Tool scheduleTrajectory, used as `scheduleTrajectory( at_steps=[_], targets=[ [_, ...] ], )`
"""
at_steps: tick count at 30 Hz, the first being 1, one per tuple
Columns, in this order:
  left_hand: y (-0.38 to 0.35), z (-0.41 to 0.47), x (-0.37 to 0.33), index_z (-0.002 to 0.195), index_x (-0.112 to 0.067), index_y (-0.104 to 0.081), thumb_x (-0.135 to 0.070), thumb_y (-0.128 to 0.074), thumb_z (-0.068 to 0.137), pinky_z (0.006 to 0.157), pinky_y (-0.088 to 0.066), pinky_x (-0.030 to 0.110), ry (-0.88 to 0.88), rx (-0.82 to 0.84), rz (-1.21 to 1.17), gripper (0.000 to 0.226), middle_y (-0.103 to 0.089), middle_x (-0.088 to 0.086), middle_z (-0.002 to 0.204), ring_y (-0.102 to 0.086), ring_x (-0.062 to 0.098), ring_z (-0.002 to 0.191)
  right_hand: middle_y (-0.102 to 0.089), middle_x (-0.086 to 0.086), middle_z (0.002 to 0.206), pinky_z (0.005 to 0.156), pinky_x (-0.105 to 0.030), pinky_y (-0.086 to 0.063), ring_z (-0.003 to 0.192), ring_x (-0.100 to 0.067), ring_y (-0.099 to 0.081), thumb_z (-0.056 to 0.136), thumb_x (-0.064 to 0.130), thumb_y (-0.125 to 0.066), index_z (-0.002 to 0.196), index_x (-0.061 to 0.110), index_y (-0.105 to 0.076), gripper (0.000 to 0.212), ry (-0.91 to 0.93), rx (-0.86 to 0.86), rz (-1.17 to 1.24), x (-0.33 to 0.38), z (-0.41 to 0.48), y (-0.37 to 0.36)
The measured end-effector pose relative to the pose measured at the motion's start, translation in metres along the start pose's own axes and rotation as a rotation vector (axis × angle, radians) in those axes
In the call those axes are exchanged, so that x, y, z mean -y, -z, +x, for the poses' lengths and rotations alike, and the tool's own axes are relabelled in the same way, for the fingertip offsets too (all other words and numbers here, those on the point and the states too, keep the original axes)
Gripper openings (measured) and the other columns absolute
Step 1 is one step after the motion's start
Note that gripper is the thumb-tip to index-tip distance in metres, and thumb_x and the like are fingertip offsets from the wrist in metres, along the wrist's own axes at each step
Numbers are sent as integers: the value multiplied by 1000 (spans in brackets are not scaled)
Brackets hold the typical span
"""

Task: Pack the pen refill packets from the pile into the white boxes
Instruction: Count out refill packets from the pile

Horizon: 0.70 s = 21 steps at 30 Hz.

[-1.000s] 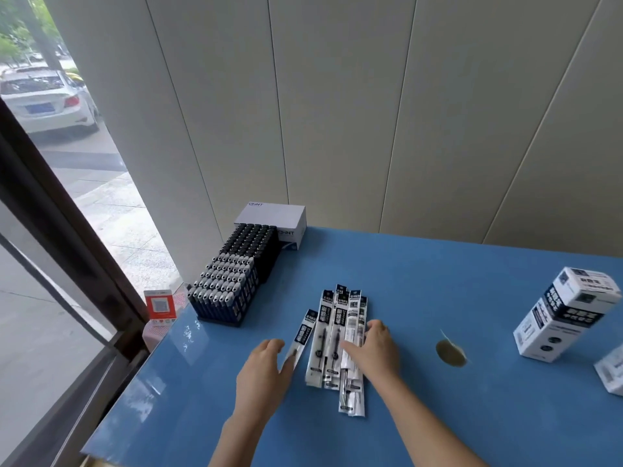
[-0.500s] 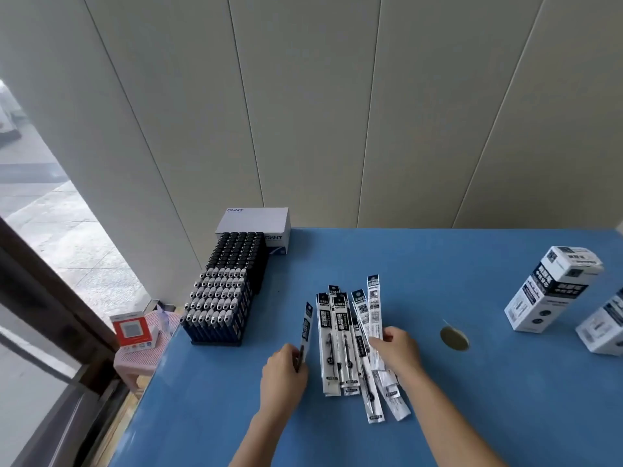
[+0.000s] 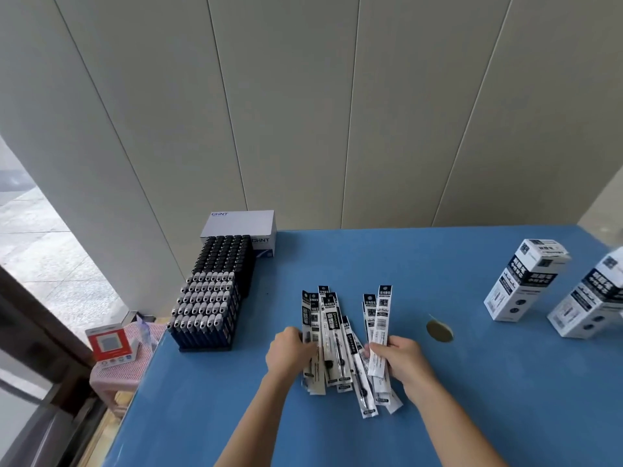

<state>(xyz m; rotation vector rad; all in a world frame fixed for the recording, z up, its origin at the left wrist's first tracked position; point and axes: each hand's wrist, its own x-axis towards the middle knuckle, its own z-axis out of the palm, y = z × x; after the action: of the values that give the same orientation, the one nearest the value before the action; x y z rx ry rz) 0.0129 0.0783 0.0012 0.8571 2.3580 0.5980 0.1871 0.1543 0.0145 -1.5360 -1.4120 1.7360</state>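
blue counter (image 3: 472,409) against a pale panelled wall, window to the left. nearest: both hands on the pile of pen refill packets (image 3: 332,338), which lies mid-counter right in front of the person, long axes running roughly near-to-far, fanned a bit. left hand (image 3: 286,353) grips the pile's left edge, fingers (image 3: 292,333) curled onto the outer packets. right hand (image 3: 403,357) pinches two packets (image 3: 379,326) held apart from the rest, printed tops pointing away, fingers (image 3: 380,348) clamped on their lower part. more packets lie between & under the hands. just past the right hand: a round brownish mark (image 3: 439,330). the white boxes (image 3: 521,284) stand well apart at far right, so the right hand is nearer them. prob. a gathering step, nothing boxed yet afaict. can't tell if the box tops are open. far left: tray of black pens (image 3: 212,298), w/ a chnt box (image 3: 239,222) behind it.
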Motion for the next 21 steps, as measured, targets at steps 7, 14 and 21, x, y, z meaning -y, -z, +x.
scheduleTrajectory(
  at_steps=[7, 14, 21],
  targets=[
    [17, 4, 17, 54, -14, -34, -19, -69, 77, 55, -31, 26, -8, 49, -232, 42, -40, 1, 55, -36, 16, 54, -67, -15, 79, 53, -22, -56, 67, -20, -64, 83, -8, -57, 89, -4, -64, 10, -13, 116, 206, 3, -11, 3],
    [28, -4, 35, 80, 7, -61, -15, -71, 78, 63, -43, 36, -23, 141, -490, 24, -75, 2, 68, -54, 23, 68, -67, -11, 87, 55, -21, -53, 75, -19, -63, 85, -2, -58, 89, 7, -62, 11, -44, 149, 245, 2, -27, 2],
    [25, -33, 18, 79, -7, -73, -19, -74, 78, 69, -43, 32, -128, 243, -625, 11, -70, 9, 75, -52, 19, 69, -70, -4, 84, 61, -23, -49, 72, -13, -62, 86, 4, -59, 93, 10, -66, 12, -1, 104, 246, -2, -41, 23]
  ],
)
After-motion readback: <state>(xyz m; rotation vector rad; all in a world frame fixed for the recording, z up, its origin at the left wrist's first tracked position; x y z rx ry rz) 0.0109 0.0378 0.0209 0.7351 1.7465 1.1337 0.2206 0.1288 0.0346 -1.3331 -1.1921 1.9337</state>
